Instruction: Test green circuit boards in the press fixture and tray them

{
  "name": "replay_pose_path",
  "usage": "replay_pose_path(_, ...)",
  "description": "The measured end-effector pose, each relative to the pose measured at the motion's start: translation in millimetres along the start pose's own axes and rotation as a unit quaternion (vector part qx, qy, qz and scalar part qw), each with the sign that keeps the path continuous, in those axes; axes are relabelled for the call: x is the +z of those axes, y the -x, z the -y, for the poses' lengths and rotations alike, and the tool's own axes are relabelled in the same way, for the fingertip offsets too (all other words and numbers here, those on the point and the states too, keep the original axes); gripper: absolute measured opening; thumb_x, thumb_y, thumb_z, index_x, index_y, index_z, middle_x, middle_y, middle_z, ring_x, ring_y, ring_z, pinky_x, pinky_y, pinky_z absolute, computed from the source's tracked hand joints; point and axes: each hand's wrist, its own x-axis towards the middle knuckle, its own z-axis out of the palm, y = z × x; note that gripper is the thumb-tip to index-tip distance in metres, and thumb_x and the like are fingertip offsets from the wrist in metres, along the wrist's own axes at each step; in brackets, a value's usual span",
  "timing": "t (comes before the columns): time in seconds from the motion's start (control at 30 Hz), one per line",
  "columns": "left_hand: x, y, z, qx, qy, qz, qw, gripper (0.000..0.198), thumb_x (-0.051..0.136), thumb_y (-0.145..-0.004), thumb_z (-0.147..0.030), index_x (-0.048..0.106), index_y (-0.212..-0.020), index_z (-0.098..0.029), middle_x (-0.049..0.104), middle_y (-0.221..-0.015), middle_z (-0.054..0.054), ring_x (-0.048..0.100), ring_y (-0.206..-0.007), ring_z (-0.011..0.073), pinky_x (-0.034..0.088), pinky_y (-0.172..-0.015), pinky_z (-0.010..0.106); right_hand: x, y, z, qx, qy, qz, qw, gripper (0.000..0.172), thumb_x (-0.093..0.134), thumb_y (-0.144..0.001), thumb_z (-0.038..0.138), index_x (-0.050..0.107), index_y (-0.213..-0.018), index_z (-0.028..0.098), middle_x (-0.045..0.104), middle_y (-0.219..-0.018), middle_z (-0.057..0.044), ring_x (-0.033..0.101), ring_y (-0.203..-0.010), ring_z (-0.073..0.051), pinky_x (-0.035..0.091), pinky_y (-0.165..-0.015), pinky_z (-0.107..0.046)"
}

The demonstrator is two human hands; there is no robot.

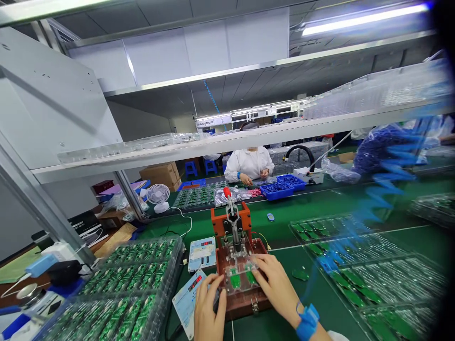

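Observation:
A brown test jig (241, 303) with a red-knobbed toggle clamp (231, 218) stands on the green bench in front of me. Two small green circuit boards (235, 280) lie under its clear plate. My right hand (275, 284), with a blue wrist strap (307, 322), rests on the right side of the plate, fingers touching a board. At the jig's left front edge my left hand (209, 308) lies with fingers together on the clear plate's corner, holding nothing that I can see.
Stacked clear trays of green boards (135, 284) sit at left, more trays (373, 279) at right. Two small meters (202, 253) stand left of the jig. A person in white (249, 163) works across the bench near blue bins (280, 187). A white fan (158, 195) stands behind.

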Motion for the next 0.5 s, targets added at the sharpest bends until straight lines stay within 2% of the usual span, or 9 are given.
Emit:
replay_pose_path(0.07, 2.9, -19, -7, 0.035, -0.022, 0.039, 0.998, 0.035, 0.05, -0.101, -0.043, 0.072, -0.123, -0.028, 0.065, -0.128, 0.011, 0.062, -0.12, 0.0309, 0.056, -0.097, 0.047, 7, 4, 5, 0.003, 0.031, 0.032, 0.999, 0.026, 0.054, -0.1, 0.027, 0.07, -0.12, 0.026, 0.068, -0.121, -0.009, 0.061, -0.115, -0.029, 0.053, -0.095, -0.046)
replay_pose_path(0.13, 8.2, -33, -10, 0.073, -0.037, 0.054, 0.995, 0.035, 0.049, -0.1, -0.039, 0.071, -0.125, -0.027, 0.065, -0.129, 0.011, 0.06, -0.122, 0.0309, 0.054, -0.102, 0.052, 7, 1, 12, 0.022, 0.036, 0.052, 0.998, 0.028, 0.054, -0.098, 0.02, 0.07, -0.12, 0.023, 0.066, -0.124, -0.011, 0.058, -0.118, -0.031, 0.049, -0.098, -0.049)
replay_pose_path(0.27, 20.5, -45, -1, 0.121, -0.046, 0.067, 0.989, 0.032, 0.05, -0.097, -0.037, 0.076, -0.113, -0.025, 0.067, -0.126, 0.01, 0.06, -0.121, 0.0322, 0.051, -0.104, 0.058, 0, -10, 22, 0.062, -0.023, 0.077, 0.995, 0.023, 0.058, -0.091, 0.011, 0.072, -0.108, 0.018, 0.064, -0.124, -0.013, 0.053, -0.121, -0.033, 0.042, -0.104, -0.052)
replay_pose_path(0.4, 22.8, -53, 13, 0.115, -0.008, 0.057, 0.992, 0.04, 0.054, -0.091, -0.054, 0.078, -0.104, -0.024, 0.072, -0.115, 0.011, 0.065, -0.112, 0.0349, 0.054, -0.097, 0.058, -9, -18, 25, 0.09, -0.079, 0.08, 0.99, 0.023, 0.069, -0.083, 0.012, 0.071, -0.103, 0.023, 0.068, -0.119, -0.005, 0.056, -0.12, -0.028, 0.042, -0.106, -0.042)
replay_pose_path(0.5, 12.7, -45, 7, 0.072, 0.042, 0.028, 0.996, 0.053, 0.055, -0.086, -0.071, 0.079, -0.095, -0.024, 0.076, -0.101, 0.01, 0.07, -0.098, 0.0346, 0.06, -0.085, 0.051, -14, -10, 26, 0.143, -0.146, 0.063, 0.977, 0.02, 0.061, -0.086, 0.014, 0.067, -0.103, 0.022, 0.07, -0.098, -0.002, 0.066, -0.095, -0.02, 0.051, -0.087, -0.031)
